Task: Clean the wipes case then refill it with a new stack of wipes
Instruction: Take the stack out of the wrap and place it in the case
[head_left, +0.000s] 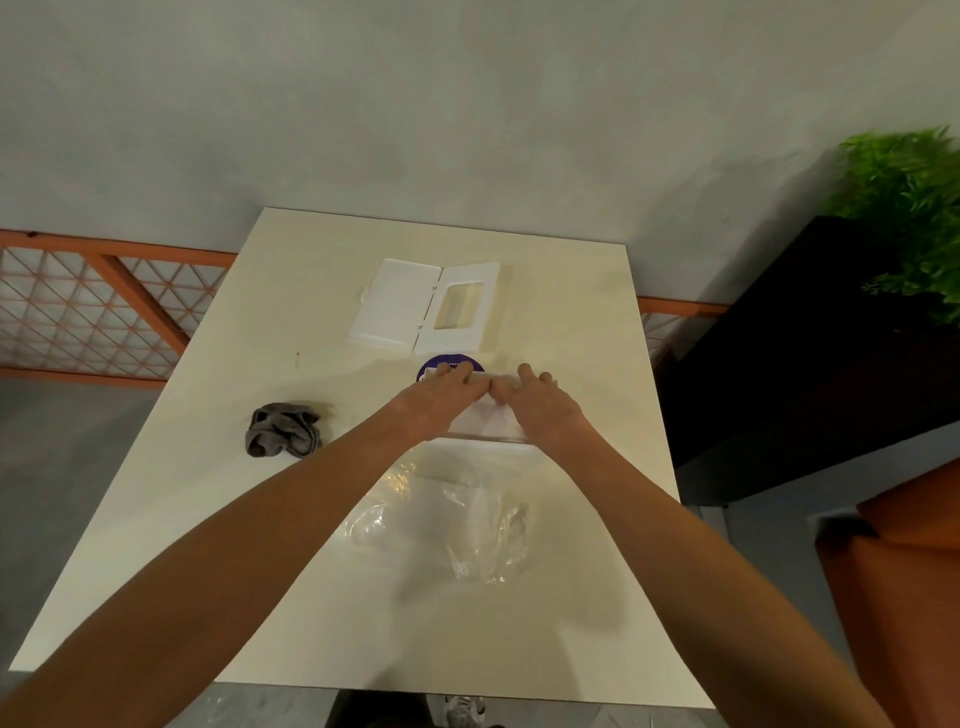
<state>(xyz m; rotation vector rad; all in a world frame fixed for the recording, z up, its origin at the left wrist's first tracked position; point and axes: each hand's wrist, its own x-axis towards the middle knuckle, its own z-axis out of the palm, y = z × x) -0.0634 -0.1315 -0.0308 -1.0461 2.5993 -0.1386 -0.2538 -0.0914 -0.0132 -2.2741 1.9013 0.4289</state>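
The left hand (441, 396) and the right hand (541, 402) both hold the stack of wipes (485, 420), one on each side, with the thumbs meeting on top. The fingers curl over the far edge, so I think both hands grip it, but they hide so much that I cannot tell if the stack is lifted or sits on the table (208, 519). A round purple sticker (441, 364) peeks out just past the left fingers. The wipes case (400, 306) lies wide open just beyond the hands, not touched. A crumpled clear wrapper (467, 525) lies close to the person, and a grey cloth (283, 428) sits off to the left. The wipes are soft and floppy, so the stack could bend, slide apart or go in crooked if the hands squeeze unevenly. Then the lid might not close.
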